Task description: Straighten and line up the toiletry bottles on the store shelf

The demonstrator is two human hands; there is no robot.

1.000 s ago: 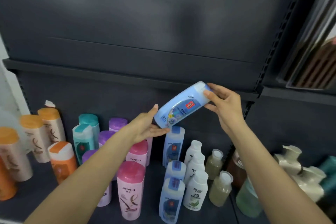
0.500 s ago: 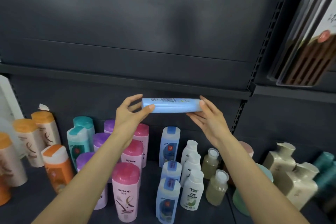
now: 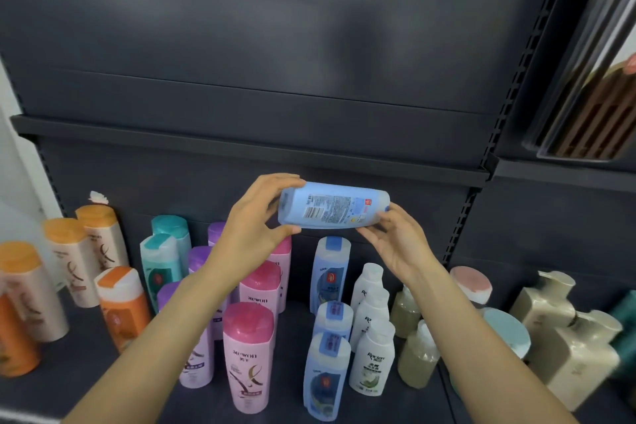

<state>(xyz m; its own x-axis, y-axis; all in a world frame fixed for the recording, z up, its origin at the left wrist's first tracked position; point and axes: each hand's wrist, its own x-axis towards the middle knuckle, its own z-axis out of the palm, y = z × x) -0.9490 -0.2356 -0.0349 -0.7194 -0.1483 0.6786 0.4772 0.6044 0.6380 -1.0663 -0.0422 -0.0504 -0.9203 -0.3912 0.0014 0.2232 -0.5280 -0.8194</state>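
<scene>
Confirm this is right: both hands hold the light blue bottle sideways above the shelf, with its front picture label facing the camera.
Not quite. The head view shows the blue bottle held sideways between the left hand and right hand, but its back label of fine print faces the camera.

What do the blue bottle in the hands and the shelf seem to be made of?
Blue bottle: probably plastic, smooth and slightly translucent, with a glossy printed label. Shelf: looks like dark painted metal with a matte finish; slotted uprights hint at that.

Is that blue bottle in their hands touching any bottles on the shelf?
Apart. The head view shows the blue bottle held sideways, dark shelf backing visible above the standing bottles.
</scene>
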